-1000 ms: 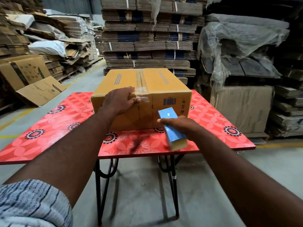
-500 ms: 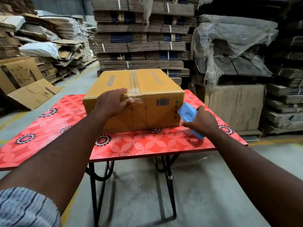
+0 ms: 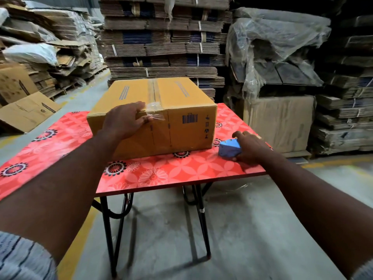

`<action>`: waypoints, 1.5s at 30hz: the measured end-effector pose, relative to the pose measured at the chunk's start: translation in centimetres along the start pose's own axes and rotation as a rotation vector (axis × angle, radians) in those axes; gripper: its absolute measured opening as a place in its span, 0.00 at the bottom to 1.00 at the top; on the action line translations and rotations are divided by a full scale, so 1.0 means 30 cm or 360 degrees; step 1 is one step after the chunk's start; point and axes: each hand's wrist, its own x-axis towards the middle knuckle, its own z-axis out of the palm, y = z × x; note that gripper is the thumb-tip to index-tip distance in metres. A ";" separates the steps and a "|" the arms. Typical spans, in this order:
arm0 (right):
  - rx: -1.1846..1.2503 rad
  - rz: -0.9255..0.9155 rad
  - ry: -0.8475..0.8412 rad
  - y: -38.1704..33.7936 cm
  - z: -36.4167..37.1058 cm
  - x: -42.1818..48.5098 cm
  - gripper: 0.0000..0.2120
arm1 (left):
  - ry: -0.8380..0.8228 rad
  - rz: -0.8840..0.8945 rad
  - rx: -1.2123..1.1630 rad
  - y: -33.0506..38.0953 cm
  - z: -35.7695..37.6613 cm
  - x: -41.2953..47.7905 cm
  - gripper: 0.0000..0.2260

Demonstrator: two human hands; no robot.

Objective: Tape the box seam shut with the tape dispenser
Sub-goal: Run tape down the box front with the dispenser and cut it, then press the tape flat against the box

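A brown cardboard box (image 3: 177, 102) stands on the red flowered table (image 3: 161, 174). Clear tape (image 3: 154, 91) runs along its top seam and folds over the near edge, ending in a crinkled tail on the front face. My left hand (image 3: 123, 120) lies over that near top edge, fingers on the box top and thumb pressing the tape end on the front. The blue tape dispenser (image 3: 229, 150) rests on the table to the right of the box, with my right hand (image 3: 250, 148) curled around it.
Tall stacks of flattened cardboard (image 3: 161, 41) rise right behind the table. Plastic-wrapped bundles (image 3: 278, 57) and a covered crate (image 3: 280, 122) stand at the right. Loose flattened cartons (image 3: 24, 112) lean at the left. The table's right corner lies just past the dispenser.
My right hand carried the dispenser from in front of the box rightward and down onto the table beside the box. My left hand stayed on the tape end.
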 end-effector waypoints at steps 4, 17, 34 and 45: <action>-0.0035 -0.0023 -0.0156 0.000 -0.023 0.011 0.42 | -0.0001 -0.0005 0.0006 0.000 0.000 0.002 0.23; 0.0008 -0.0396 0.0423 -0.153 -0.090 0.005 0.32 | -0.0008 0.0007 0.0042 -0.014 0.008 0.009 0.23; 0.0711 -0.0651 0.0609 -0.655 -0.150 0.225 0.19 | 0.0031 0.0122 0.0185 -0.041 0.036 0.021 0.25; 0.0450 -0.0881 0.0956 -0.628 -0.087 0.243 0.19 | 0.0067 0.0166 0.0211 -0.061 0.057 0.033 0.26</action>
